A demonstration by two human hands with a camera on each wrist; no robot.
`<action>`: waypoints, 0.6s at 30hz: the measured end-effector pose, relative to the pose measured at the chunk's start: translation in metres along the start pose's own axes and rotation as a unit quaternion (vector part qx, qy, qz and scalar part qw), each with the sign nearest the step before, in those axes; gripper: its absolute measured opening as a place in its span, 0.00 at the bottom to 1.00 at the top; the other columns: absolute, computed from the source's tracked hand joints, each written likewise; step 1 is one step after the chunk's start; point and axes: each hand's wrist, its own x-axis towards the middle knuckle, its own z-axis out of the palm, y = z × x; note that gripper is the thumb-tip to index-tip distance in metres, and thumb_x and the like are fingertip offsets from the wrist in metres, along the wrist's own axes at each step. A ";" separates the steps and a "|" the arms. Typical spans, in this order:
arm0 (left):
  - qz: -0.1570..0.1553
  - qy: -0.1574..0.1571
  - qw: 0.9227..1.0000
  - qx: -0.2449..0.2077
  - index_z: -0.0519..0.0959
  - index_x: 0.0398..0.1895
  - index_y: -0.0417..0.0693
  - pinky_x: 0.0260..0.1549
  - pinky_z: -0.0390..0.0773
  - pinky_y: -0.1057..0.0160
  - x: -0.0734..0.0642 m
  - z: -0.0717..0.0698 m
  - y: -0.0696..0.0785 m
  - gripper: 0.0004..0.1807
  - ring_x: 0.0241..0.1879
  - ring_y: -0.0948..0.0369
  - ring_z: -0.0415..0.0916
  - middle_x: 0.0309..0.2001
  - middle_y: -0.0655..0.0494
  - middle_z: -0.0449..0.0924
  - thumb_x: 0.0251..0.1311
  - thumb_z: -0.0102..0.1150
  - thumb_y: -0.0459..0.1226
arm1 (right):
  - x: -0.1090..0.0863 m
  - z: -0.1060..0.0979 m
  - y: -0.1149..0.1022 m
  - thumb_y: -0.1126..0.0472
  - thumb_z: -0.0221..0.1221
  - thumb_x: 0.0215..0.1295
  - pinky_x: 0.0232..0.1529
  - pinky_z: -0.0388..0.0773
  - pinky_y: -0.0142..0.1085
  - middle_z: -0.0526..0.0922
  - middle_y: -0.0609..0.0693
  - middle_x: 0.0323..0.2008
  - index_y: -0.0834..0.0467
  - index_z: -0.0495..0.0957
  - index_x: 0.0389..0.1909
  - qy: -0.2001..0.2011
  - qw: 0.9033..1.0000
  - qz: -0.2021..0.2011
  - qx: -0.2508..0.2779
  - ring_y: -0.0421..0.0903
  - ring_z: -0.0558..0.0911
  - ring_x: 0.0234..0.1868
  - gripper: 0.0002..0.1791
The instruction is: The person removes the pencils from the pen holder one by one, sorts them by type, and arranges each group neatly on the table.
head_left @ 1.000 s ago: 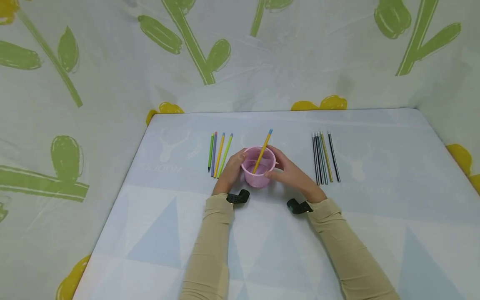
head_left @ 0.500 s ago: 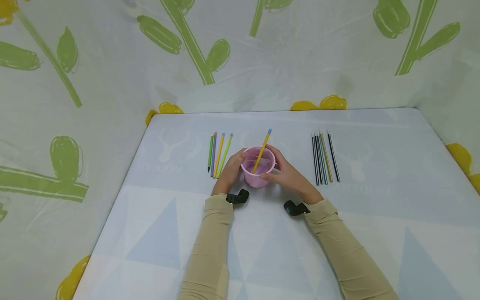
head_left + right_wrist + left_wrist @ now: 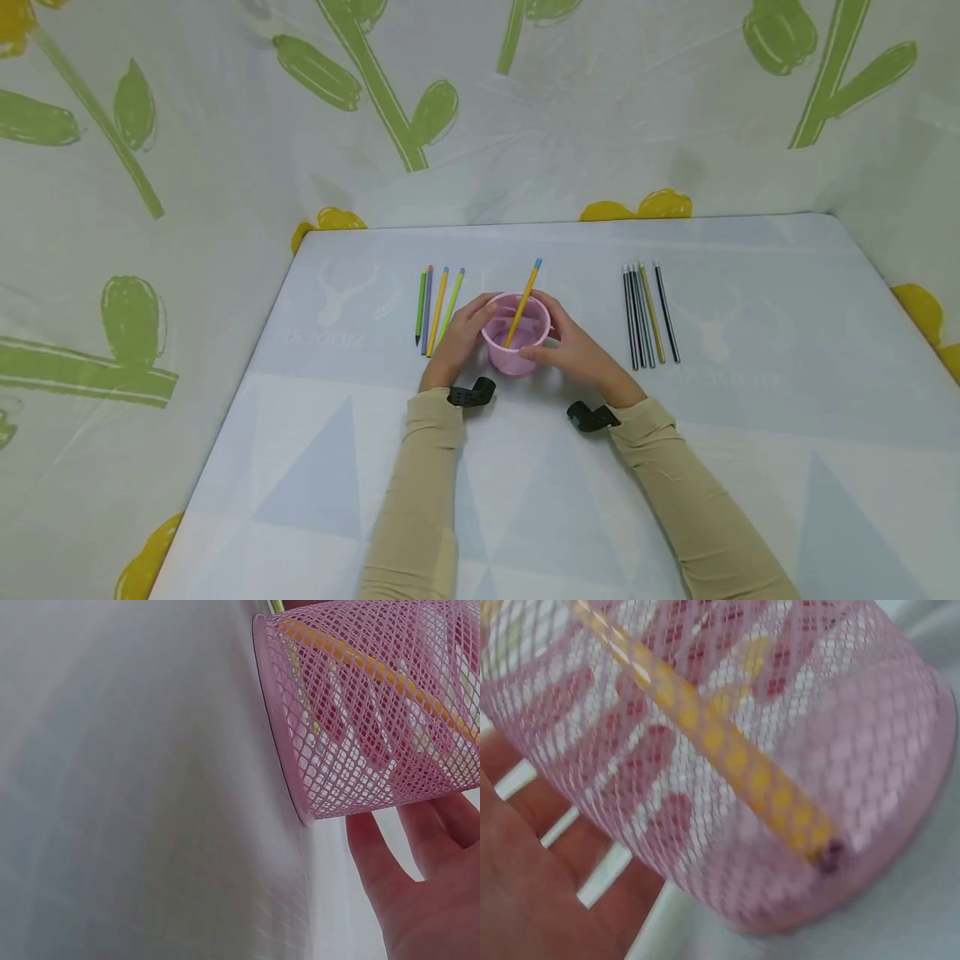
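Observation:
A pink mesh pencil cup (image 3: pixel 512 361) stands mid-table in the head view. One yellow pencil with a blue end (image 3: pixel 525 298) leans inside it, its dark tip down at the base in the left wrist view. My left hand (image 3: pixel 459 340) holds the cup's left side, thumb near the rim; its fingers pass behind the mesh (image 3: pixel 870 705) in the left wrist view. From the right, my right hand (image 3: pixel 577 348) grips the cup, thumb on the near side below the rim. The right wrist view has the right hand's fingers (image 3: pixel 371 855) reaching behind the cup.
Left of the cup lie several coloured pencils: green, purple, yellow (image 3: pixel 438 312) and light green, the last partly behind my left hand. A row of several dark and gold pencils (image 3: pixel 651 315) lies to the right. A flower-patterned wall covering (image 3: pixel 525 142) rises behind the table.
My right hand has shifted slightly left, its thumb farther along the near side of the cup. My left hand and wrist have drawn slightly left. The cup has barely moved.

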 end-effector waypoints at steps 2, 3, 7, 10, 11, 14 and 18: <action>0.000 0.002 1.000 0.005 0.70 0.56 0.51 0.55 0.62 0.59 0.000 0.000 0.003 0.20 0.57 0.61 0.64 0.55 0.58 0.71 0.65 0.39 0.47 | -0.003 0.000 -0.007 0.57 0.59 0.54 0.59 0.56 0.51 0.53 0.49 0.65 0.51 0.45 0.67 0.000 1.000 0.002 -0.004 0.48 0.55 0.64 0.43; 0.001 0.003 1.000 0.003 0.70 0.56 0.50 0.55 0.62 0.58 0.001 0.001 0.005 0.21 0.57 0.60 0.64 0.55 0.57 0.71 0.65 0.40 0.47 | -0.004 0.000 -0.010 0.56 0.59 0.55 0.59 0.56 0.51 0.53 0.49 0.65 0.52 0.45 0.67 -0.001 1.000 0.001 -0.006 0.49 0.55 0.64 0.43; 0.003 0.001 1.000 0.005 0.71 0.55 0.54 0.54 0.64 0.58 0.005 0.002 0.006 0.21 0.56 0.63 0.64 0.54 0.61 0.71 0.63 0.43 0.50 | -0.005 0.000 -0.012 0.53 0.60 0.54 0.59 0.57 0.51 0.53 0.49 0.65 0.51 0.45 0.67 0.001 1.000 0.004 -0.009 0.48 0.55 0.64 0.44; 0.005 -0.002 1.000 0.026 0.71 0.54 0.62 0.51 0.66 0.57 0.010 0.002 -0.001 0.20 0.53 0.66 0.66 0.53 0.65 0.71 0.59 0.47 0.53 | -0.006 0.000 -0.012 0.53 0.60 0.54 0.59 0.57 0.50 0.53 0.48 0.65 0.50 0.45 0.67 0.002 1.000 0.005 -0.007 0.48 0.56 0.64 0.44; 0.005 -0.002 0.999 0.041 0.71 0.53 0.65 0.50 0.67 0.57 0.012 0.002 -0.003 0.21 0.53 0.67 0.66 0.53 0.66 0.71 0.57 0.49 0.55 | -0.006 0.000 -0.013 0.53 0.60 0.55 0.59 0.57 0.50 0.53 0.48 0.65 0.50 0.45 0.67 0.002 1.000 0.007 -0.007 0.47 0.56 0.64 0.43; -0.007 -0.004 0.997 0.077 0.69 0.54 0.69 0.48 0.69 0.55 0.012 0.003 0.000 0.23 0.51 0.66 0.68 0.52 0.66 0.71 0.53 0.52 0.57 | -0.006 0.000 -0.013 0.53 0.60 0.55 0.59 0.57 0.49 0.53 0.48 0.65 0.49 0.45 0.68 0.000 1.000 0.009 -0.009 0.47 0.56 0.64 0.44; -0.015 0.001 0.993 0.116 0.68 0.54 0.70 0.47 0.70 0.57 0.011 0.006 0.011 0.24 0.48 0.66 0.70 0.49 0.67 0.72 0.52 0.54 0.57 | -0.005 0.000 -0.013 0.53 0.60 0.55 0.59 0.56 0.49 0.52 0.48 0.66 0.49 0.44 0.68 0.000 1.000 0.005 -0.010 0.48 0.56 0.64 0.44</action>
